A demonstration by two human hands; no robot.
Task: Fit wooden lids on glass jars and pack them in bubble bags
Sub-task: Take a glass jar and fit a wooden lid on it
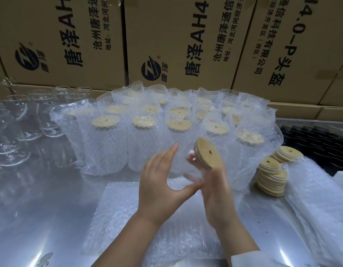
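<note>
A clear glass jar (183, 166) is held tilted on its side above the table, with a round wooden lid (208, 154) with a centre hole at its right end. My left hand (159, 182) spans the jar's body between thumb and spread fingers. My right hand (215, 187), blurred by motion, grips the lid at its lower edge, fingers reaching behind it. Flat bubble bags (128, 209) lie under my hands. Several lidded jars in bubble bags (109, 143) stand in rows behind.
A leaning stack of wooden lids (273, 176) sits at the right on more bubble bags (317, 199). Several empty glass jars (22, 122) stand at the left on the shiny metal table (41, 218). Cardboard boxes (176, 45) wall the back; a black tray (313, 139) lies at far right.
</note>
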